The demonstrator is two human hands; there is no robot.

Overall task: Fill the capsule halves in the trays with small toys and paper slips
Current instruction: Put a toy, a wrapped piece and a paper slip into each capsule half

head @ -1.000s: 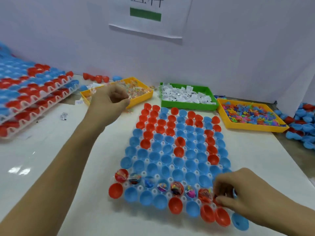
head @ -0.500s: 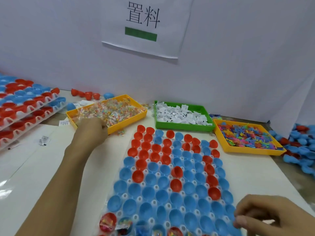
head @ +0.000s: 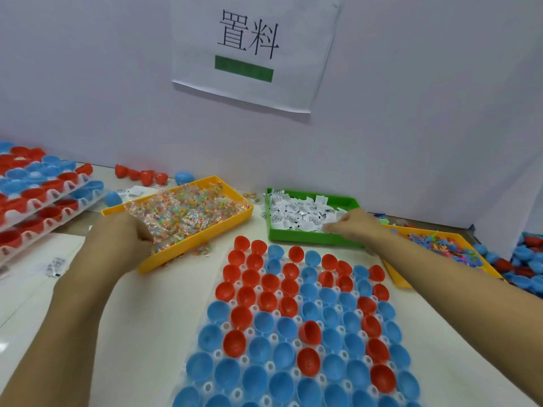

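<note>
A white tray [head: 226, 326] in front of me holds several red capsule halves [head: 247, 295] and blue capsule halves [head: 264, 322], the visible ones empty. My left hand [head: 125, 237] is curled into the near corner of a yellow tray [head: 205, 240] heaped with small wrapped toys [head: 188, 210] and grips some of them. My right hand [head: 354, 226] reaches into a green tray [head: 308, 238] of white paper slips [head: 296, 214], its fingertips pinching slips at the near right side.
A second yellow tray [head: 397, 278] of coloured plastic toys lies under my right forearm. Stacked trays of capsule halves [head: 44, 201] sit at far left. Loose halves lie at the right edge [head: 529, 259] and along the back wall [head: 138, 173].
My right hand left the near rows of the capsule tray and reached forward into the green tray. My left hand dropped into the yellow toy tray. The view tilted up.
</note>
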